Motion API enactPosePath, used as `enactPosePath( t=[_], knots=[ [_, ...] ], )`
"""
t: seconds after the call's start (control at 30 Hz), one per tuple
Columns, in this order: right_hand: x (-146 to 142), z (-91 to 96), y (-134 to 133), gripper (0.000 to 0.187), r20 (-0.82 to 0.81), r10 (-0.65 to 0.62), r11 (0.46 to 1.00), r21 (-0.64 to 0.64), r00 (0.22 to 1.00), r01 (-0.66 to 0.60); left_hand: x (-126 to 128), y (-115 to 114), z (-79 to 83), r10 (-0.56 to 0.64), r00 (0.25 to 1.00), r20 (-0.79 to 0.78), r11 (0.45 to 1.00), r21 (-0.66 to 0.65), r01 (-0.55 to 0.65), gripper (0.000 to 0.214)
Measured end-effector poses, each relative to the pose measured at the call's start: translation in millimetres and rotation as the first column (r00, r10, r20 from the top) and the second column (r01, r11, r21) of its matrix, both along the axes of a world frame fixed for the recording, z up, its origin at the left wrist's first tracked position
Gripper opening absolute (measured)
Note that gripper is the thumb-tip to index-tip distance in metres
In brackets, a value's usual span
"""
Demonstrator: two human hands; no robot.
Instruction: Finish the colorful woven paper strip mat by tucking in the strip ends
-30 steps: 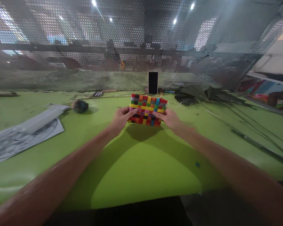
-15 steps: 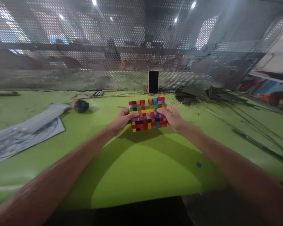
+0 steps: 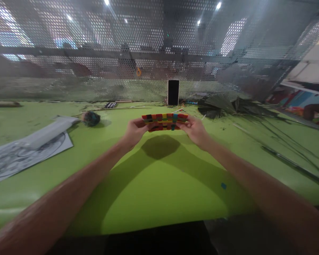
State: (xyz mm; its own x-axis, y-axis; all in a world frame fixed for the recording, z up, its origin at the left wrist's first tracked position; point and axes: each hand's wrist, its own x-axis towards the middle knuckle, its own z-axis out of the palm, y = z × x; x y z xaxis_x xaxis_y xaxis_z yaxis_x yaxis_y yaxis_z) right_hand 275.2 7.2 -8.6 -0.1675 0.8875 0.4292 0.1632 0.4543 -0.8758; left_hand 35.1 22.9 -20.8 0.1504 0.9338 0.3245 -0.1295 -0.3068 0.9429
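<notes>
Head view: multicoloured woven panel [image 3: 163, 122] at centre of frame, held above green table [image 3: 159, 198]. Left hand [image 3: 136, 131]: grip pinching panel's left end. Right hand [image 3: 196, 131]: grip pinching right end. Smartphone [image 3: 173, 92] upright behind.

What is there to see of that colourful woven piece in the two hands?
The woven piece is a checkered panel of flat, perhaps plastic strips, red, yellow, black and blue among them. It is raised above the green table, tipped, its face foreshortened, edges slightly bowed. The left hand grips its left end, the right hand its right.
</notes>
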Motion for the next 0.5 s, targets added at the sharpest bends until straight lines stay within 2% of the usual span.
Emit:
enactPosePath(
  t=[0.13, 0.23, 0.33, 0.5],
  knots=[
    [-5.7, 4.3, -7.7, 0.029, 0.019, 0.014, 0.997, -0.07, 1.0, -0.013, -0.1, -5.3, 4.2, -0.079, 0.991, 0.112, 0.99, -0.107, 0.091, 0.03],
    [-13.6, 10.1, -18.7, 0.03, -0.004, 0.008, 0.995, -0.1, 1.0, -0.009, 5.3, -16.4, 10.9, -0.135, 0.963, 0.232, 0.954, -0.232, 0.189, 0.028],
    [-20.6, 12.7, -26.9, 0.031, -0.038, 0.039, 0.99, -0.133, 0.999, -0.044, 13.5, -28.9, 16.6, -0.172, 0.945, 0.279, 0.911, -0.321, 0.26, 0.033],
    [-27.5, 12.8, -31.6, 0.033, -0.136, 0.101, 0.982, -0.143, 0.985, -0.121, 21.4, -43.0, 23.9, -0.231, 0.924, 0.304, 0.891, -0.314, 0.326, 0.047]
  ],
)
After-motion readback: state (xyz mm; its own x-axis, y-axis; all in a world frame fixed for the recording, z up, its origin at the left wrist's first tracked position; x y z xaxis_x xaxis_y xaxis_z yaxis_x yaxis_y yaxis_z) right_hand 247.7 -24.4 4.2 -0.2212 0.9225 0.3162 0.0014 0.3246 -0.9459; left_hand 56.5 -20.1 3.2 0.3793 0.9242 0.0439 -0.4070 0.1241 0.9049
